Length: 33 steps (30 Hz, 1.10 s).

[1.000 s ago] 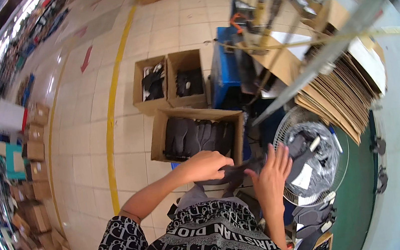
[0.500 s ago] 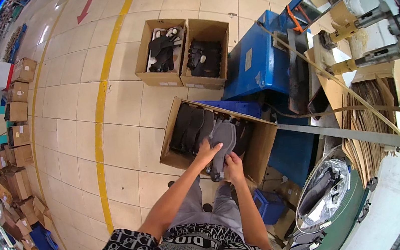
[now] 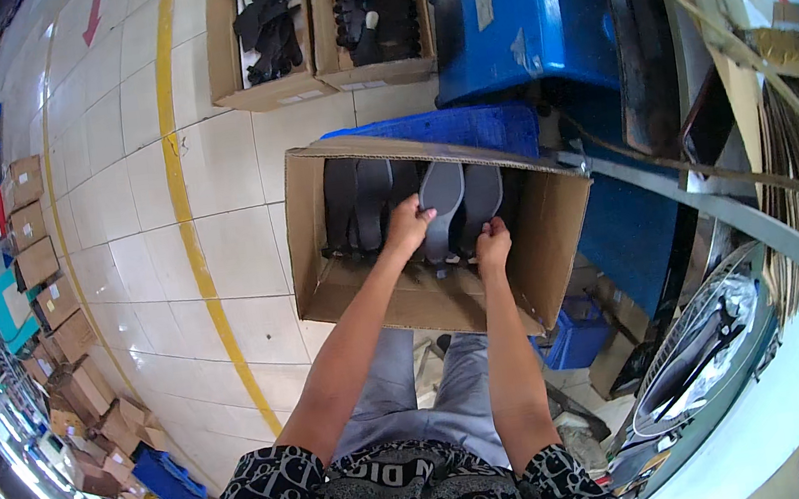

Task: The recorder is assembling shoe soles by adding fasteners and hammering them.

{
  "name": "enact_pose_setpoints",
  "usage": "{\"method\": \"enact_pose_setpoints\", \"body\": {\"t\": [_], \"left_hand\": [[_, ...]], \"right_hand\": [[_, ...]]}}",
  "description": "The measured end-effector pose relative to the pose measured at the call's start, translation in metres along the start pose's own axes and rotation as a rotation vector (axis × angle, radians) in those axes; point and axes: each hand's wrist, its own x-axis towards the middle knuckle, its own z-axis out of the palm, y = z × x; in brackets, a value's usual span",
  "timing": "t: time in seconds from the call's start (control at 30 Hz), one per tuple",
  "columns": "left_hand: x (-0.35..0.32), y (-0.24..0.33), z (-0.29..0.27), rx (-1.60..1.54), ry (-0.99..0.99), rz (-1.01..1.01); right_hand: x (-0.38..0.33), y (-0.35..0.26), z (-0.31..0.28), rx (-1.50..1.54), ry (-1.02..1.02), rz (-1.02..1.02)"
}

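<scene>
An open cardboard box stands in front of me with several dark grey shoe soles set upright side by side in it. My left hand is closed on the left edge of a lighter-rimmed grey shoe sole, thumb on its face. To its right leans another grey sole. My right hand pinches at the lower end of that one, fingers closed. Both hands are inside the box, and the lower ends of the soles are partly in shadow.
Beyond are two cardboard boxes, one with black and white pieces, one with black pieces. A blue plastic crate and a blue machine stand behind the box. At right are a metal bar and a fan guard.
Both hands have moved from the box's near edge to deeper inside it. The grey soles now stand among the others. My view has shifted, bringing the box closer.
</scene>
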Motion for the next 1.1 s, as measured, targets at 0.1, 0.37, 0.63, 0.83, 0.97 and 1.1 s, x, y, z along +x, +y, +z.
{"method": "enact_pose_setpoints", "body": {"t": [0.1, 0.37, 0.63, 0.83, 0.97, 1.1], "left_hand": [[0.010, -0.003, -0.003, -0.044, -0.075, -0.159], [0.026, -0.008, 0.004, -0.074, -0.095, -0.195], [0.030, -0.023, -0.029, 0.290, 0.032, -0.133], [0.037, 0.025, -0.026, 0.639, 0.010, 0.112], [-0.025, 0.057, -0.075, 0.546, 0.096, 0.037], [-0.124, 0.116, -0.054, 0.267, 0.130, 0.239]], "right_hand": [[0.010, 0.020, -0.003, 0.492, -0.036, 0.235], [0.038, 0.056, 0.017, 0.265, -0.103, 0.117], [0.019, 0.041, 0.040, 0.586, -0.443, 0.230], [0.059, 0.050, 0.038, 0.161, -0.166, -0.054], [-0.002, -0.015, -0.014, -0.103, -0.300, -0.143], [-0.077, -0.016, -0.164, 0.117, -0.163, -0.323]]}}
